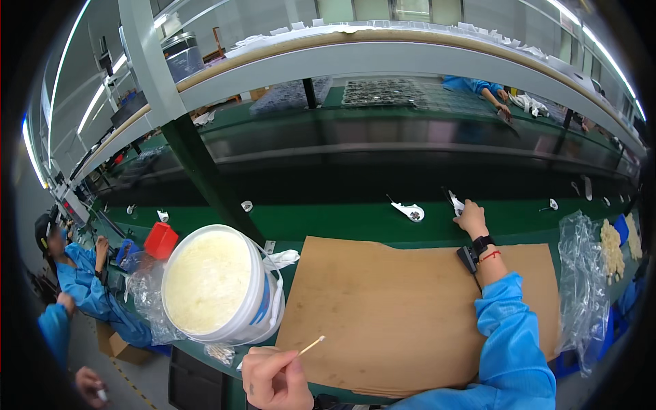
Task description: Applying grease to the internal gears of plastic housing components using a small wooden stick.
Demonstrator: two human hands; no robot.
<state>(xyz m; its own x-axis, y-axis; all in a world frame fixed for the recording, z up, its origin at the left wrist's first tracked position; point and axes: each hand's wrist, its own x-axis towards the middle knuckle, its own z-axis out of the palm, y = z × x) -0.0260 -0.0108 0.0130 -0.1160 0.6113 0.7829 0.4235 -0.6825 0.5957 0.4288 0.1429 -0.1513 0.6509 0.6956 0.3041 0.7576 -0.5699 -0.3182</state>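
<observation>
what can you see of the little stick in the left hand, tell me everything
The stick is thin, straight and pale tan, perhaps wooden, with a slightly thicker tip at its free end. It is pinched between the thumb and index finger of the left hand, which hides its other end. In the picture it slants up to the right, against the lower left of the brown cardboard. Nothing else visibly touches it; whether the tip carries anything is too small to tell.

Swab [312, 344]: pale tan. Small part [456, 200]: white. Cardboard sheet [403, 307]: brown, darker blotches. Worktop [314, 222]: green. Bucket [256, 328]: white, blue patch; contents [207, 280] pale yellow. Bin [161, 239]: red. Sleeve [512, 342]: blue. Wristband [483, 243]: black; cord bracelet [489, 256]: red.
</observation>
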